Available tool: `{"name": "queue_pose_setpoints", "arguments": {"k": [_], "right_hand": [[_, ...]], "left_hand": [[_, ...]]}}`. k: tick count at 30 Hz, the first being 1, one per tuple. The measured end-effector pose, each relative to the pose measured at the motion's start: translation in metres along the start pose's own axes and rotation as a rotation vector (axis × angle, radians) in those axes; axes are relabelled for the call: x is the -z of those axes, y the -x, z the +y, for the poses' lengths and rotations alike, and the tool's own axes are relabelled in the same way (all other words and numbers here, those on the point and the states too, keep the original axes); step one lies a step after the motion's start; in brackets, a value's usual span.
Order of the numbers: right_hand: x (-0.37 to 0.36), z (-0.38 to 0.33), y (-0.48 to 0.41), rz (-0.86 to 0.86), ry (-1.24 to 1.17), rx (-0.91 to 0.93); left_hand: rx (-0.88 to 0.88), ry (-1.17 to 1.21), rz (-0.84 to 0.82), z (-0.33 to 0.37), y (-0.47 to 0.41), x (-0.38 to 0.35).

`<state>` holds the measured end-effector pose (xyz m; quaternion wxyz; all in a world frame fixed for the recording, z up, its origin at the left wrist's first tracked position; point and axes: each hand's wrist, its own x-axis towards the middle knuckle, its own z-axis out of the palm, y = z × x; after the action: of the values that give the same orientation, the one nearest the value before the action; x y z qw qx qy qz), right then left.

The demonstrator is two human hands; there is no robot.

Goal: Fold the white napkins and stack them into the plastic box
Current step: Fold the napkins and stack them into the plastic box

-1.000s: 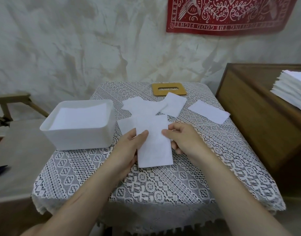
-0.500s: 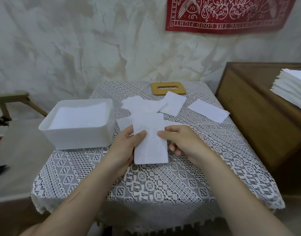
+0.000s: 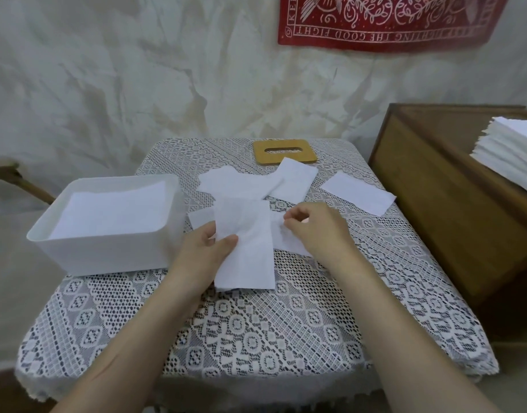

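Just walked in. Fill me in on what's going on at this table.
A person is folding white napkins at a lace-covered table. The left hand pinches a folded napkin, while the right hand reaches onto another napkin lying beside it. More loose napkins lie further back. The plastic box on the left already holds a stack of napkins.

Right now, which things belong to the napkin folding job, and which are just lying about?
Job: left hand, right hand, held napkin, loose napkins, plastic box, napkin stack.
Lying about: slotted wooden lid, red wall cloth, wooden cabinet.
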<state>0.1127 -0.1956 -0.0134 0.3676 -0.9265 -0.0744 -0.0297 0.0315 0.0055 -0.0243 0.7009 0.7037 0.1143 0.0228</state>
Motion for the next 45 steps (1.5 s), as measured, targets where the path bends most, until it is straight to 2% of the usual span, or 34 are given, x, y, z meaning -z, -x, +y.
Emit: {"name": "queue_pose_setpoints", "arguments": {"k": [3, 7, 13, 16, 19, 21, 26, 30, 40, 42, 45], "right_hand": [[-0.002, 0.001, -0.014, 0.007, 0.152, 0.037], [-0.007, 0.007, -0.026, -0.009, 0.232, 0.048], [-0.003, 0.006, -0.029, -0.064, 0.181, -0.024], [0.006, 0.003, -0.023, -0.068, 0.025, -0.059], [0.020, 0.001, -0.012, -0.078, -0.374, -0.116], [0.031, 0.003, -0.001, -0.096, -0.493, -0.159], [0.041, 0.022, 0.020, -0.273, -0.267, -0.213], [0.037, 0.028, 0.017, -0.183, -0.018, -0.209], [0.025, 0.019, 0.004, -0.144, 0.085, -0.141], [0.025, 0.021, 0.002, -0.153, -0.007, -0.140], [0.032, 0.021, 0.003, -0.081, -0.414, -0.178]], "left_hand": [[0.002, 0.011, 0.003, -0.001, -0.004, 0.000], [0.018, 0.014, -0.001, -0.001, -0.007, 0.001], [0.047, 0.054, -0.006, 0.001, -0.003, 0.004], [0.050, 0.073, -0.002, 0.003, 0.001, 0.005], [0.054, 0.097, 0.011, 0.005, 0.005, 0.004], [0.062, 0.114, 0.018, 0.006, 0.008, 0.003], [0.071, 0.104, 0.007, 0.007, 0.014, -0.002], [0.072, 0.070, -0.021, 0.006, 0.018, -0.006], [0.084, 0.087, -0.016, 0.007, 0.014, -0.003], [0.072, 0.086, -0.018, 0.007, 0.014, -0.002], [0.062, 0.090, -0.002, 0.008, 0.013, -0.002]]}}
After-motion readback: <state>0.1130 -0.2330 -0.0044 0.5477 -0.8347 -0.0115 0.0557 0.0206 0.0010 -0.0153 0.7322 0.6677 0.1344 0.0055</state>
